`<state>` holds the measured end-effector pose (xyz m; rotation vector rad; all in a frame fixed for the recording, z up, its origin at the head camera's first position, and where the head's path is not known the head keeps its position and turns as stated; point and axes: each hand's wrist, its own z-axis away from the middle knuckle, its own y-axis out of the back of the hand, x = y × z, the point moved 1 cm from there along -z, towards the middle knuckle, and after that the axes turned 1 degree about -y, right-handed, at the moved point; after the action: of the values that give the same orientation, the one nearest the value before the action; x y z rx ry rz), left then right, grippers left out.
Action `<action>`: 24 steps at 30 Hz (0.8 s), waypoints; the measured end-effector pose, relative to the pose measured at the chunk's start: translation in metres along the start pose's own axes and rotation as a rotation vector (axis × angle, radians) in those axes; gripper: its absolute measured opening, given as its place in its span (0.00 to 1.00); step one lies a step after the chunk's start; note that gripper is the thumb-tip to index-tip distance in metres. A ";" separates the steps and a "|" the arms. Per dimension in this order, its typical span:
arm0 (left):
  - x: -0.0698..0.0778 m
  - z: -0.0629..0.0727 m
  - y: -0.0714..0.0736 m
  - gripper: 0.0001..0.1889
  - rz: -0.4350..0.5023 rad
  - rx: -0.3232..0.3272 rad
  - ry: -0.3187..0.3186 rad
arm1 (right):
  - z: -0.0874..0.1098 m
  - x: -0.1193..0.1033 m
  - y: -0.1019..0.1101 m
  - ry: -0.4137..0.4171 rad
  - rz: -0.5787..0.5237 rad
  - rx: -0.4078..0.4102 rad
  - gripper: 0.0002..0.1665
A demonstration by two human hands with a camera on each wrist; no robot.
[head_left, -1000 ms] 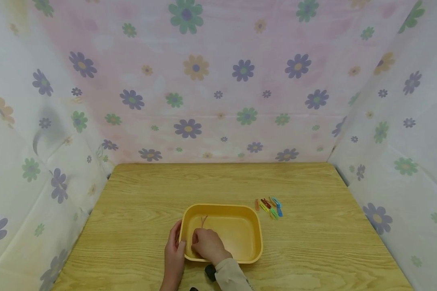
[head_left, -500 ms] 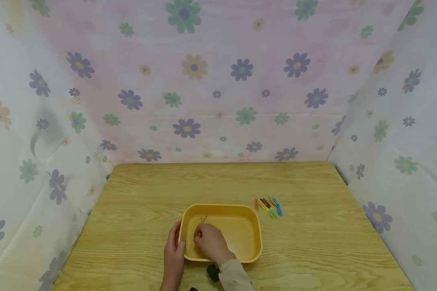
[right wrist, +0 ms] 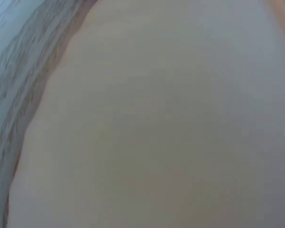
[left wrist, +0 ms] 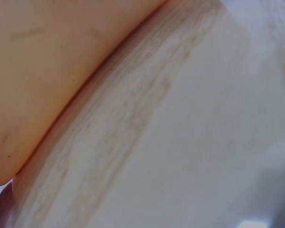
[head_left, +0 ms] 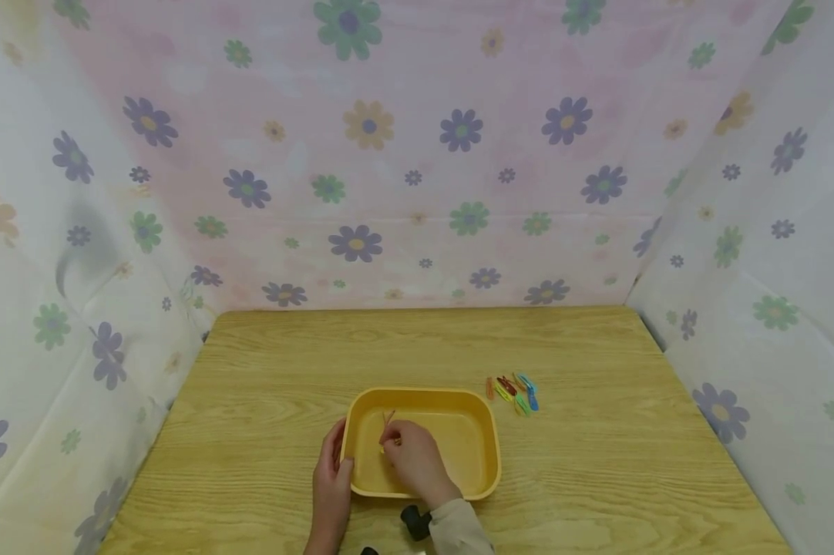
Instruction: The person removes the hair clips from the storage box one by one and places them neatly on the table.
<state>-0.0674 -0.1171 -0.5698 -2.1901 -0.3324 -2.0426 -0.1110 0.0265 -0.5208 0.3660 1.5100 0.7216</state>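
In the head view, my left hand [head_left: 332, 489] grips the left side of a yellow plastic basin [head_left: 495, 443], the thumb over its rim and the fingers outside. My right hand [head_left: 417, 461] is down inside the basin, at its left half, with thumb and forefinger pinched together. A thin reddish-brown forked piece [head_left: 387, 418] shows at those fingertips, its lower end hidden by them. The left wrist view has the basin's outer wall [left wrist: 47, 61] close up. Blurred skin fills most of the right wrist view.
Several small colourful hair clips [head_left: 516, 391] lie in a loose group on the wood-grain table [head_left: 597, 462], just beyond the basin's right back corner. A black device [head_left: 415, 523] sits at the right wrist. Flower-patterned cloth [head_left: 417, 154] walls in the back and both sides.
My right hand has shifted right and slightly away from me inside the basin, and its fingertips now meet the forked piece. The left hand, basin and clips stay where they were.
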 end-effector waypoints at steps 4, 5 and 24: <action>-0.004 0.000 -0.001 0.31 -0.003 0.006 0.010 | 0.003 0.004 0.005 -0.011 -0.092 -0.015 0.04; -0.004 0.001 -0.001 0.31 -0.003 0.006 0.013 | 0.004 0.005 0.006 -0.019 -0.110 -0.020 0.04; 0.023 0.004 -0.002 0.29 0.002 -0.011 -0.028 | 0.007 0.022 0.030 -0.119 -0.322 -0.038 0.06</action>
<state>-0.0627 -0.1127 -0.5476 -2.2265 -0.3233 -2.0188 -0.1121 0.0638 -0.5185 0.1287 1.3982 0.4647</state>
